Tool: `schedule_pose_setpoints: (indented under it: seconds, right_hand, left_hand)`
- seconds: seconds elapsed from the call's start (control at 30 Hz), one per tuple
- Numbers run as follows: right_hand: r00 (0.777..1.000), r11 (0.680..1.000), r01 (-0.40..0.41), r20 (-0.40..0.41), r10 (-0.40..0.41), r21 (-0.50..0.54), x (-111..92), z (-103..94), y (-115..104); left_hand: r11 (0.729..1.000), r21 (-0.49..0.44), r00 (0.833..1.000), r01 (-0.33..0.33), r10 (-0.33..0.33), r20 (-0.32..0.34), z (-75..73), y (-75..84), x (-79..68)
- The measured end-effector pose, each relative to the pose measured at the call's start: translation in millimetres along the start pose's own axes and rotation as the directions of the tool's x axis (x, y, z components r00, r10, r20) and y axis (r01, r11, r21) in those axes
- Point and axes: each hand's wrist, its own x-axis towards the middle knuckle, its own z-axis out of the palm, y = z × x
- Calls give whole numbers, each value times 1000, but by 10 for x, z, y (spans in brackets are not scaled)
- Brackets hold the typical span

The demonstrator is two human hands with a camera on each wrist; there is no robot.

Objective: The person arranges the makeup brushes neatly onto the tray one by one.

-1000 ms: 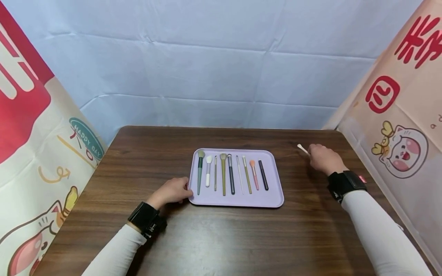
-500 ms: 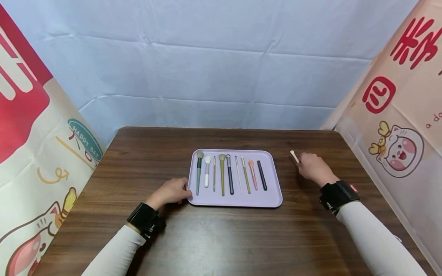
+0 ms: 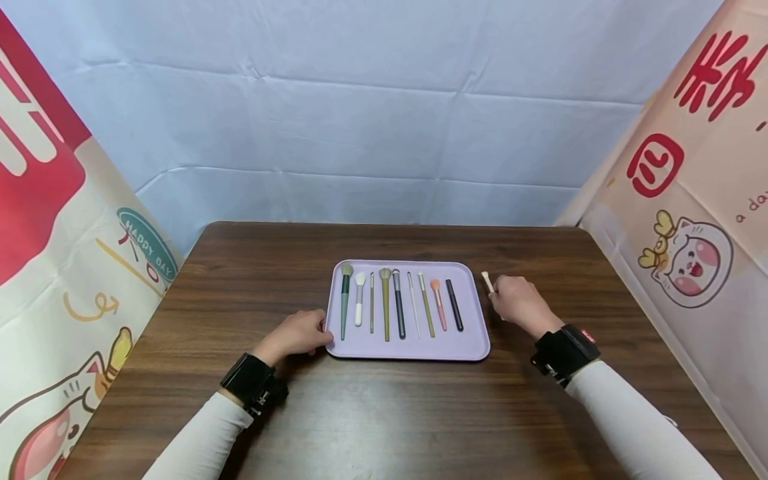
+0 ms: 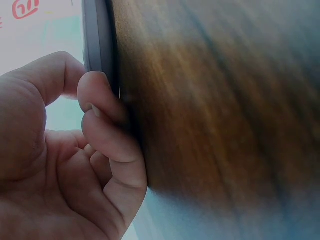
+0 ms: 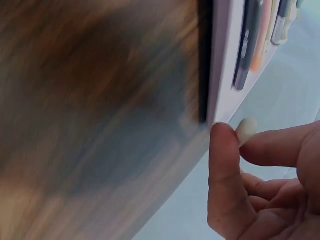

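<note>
My left hand (image 3: 297,332) grips the left edge of a lilac tray (image 3: 474,348). In the left wrist view, its thumb and fingers close on the tray's rim (image 4: 99,42). Several makeup brushes lie side by side on the tray, among them a green-handled one (image 3: 345,300), a pink one with an orange head (image 3: 439,303) and a black stick (image 3: 455,305) at the right end. Just off the right rim, my right hand (image 3: 521,305) pinches a makeup brush (image 3: 487,280) with a pale tip. The right wrist view shows that brush's pale end (image 5: 246,131) between thumb and forefinger; its rest is hidden.
The tray stands on a dark wooden table (image 3: 360,413). Behind the table hangs a pale blue cloth (image 3: 360,133). Printed sheets with cartoon cats flank it, a left sheet (image 3: 48,333) and a right sheet (image 3: 672,333).
My right hand has moved left with the pale-tipped brush, from the table's right side to close by the tray's right rim. The left hand and the tray have stayed in place.
</note>
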Motion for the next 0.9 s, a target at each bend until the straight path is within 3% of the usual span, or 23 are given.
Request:
schedule_pose_setpoints:
  seconds: [0.47,0.9]
  right_hand:
    - [998,1000,12,-65,-12,1,3,228,-361]
    - [999,1000,-18,-47,18,-15,88,365,-415]
  left_hand:
    - [1000,-4,1000,8,-8,0,4,-7,1]
    - [1000,-5,1000,7,-7,6,-16,-6,2]
